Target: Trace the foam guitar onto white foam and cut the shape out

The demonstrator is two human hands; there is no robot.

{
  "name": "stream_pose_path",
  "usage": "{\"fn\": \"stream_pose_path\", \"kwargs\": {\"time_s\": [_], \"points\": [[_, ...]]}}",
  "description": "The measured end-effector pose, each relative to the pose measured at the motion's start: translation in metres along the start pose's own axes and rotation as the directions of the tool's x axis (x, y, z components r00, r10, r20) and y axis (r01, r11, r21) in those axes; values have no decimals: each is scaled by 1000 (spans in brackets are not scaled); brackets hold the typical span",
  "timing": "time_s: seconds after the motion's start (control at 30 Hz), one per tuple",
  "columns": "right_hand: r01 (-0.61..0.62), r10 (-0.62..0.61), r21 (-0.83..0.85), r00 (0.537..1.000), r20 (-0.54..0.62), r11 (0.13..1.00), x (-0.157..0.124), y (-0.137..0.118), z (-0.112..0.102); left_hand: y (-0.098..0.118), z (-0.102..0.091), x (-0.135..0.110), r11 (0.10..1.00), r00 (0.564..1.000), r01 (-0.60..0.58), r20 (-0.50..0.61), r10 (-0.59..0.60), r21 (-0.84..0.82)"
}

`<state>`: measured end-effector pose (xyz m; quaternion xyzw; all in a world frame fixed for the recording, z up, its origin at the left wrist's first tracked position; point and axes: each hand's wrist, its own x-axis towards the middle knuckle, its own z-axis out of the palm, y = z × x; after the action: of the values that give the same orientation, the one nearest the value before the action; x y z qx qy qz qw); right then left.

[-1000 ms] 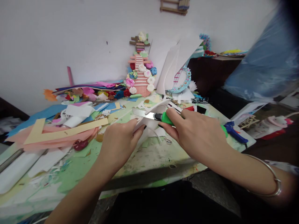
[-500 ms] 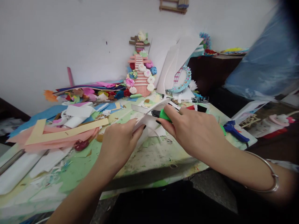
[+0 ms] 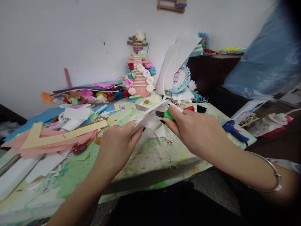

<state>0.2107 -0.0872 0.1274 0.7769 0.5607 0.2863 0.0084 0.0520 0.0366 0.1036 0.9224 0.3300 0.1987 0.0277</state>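
My left hand [image 3: 119, 147] is closed on the near edge of a white board [image 3: 150, 116], thumb on one face and fingers behind it. The board is held tilted above the table. My right hand [image 3: 195, 128] grips a green utility knife [image 3: 168, 115]; its black front end points left and meets the board's face. The blade itself is too small to make out. Below the board, a white strip and a pale scrap [image 3: 158, 132] lie on the table.
Paper scraps, a cream L-shaped strip [image 3: 63, 136] and dark red scissors [image 3: 79, 148] cover the left side. A flower-decorated pink paper lute [image 3: 141, 77] leans on the wall beside white sheets [image 3: 168, 69]. A blue glue gun [image 3: 235, 131] lies at right.
The knife has shifted slightly against the board, and the board's far edge looks flatter than before. My left hand keeps its hold. The whole view has moved a little.
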Motion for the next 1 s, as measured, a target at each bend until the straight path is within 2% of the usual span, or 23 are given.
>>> {"fn": "stream_pose_path", "kwargs": {"time_s": [0.5, 1.0], "points": [[-5, 5, -35, 1000, -14, 999, 2, 4, 5, -2, -1, 1, 1000, 1000, 13, 15, -13, -8], [-1, 0, 12, 999, 38, 1000, 5, 8, 7, -4, -1, 0, 1000, 1000, -7, -25, 7, -3]]}}
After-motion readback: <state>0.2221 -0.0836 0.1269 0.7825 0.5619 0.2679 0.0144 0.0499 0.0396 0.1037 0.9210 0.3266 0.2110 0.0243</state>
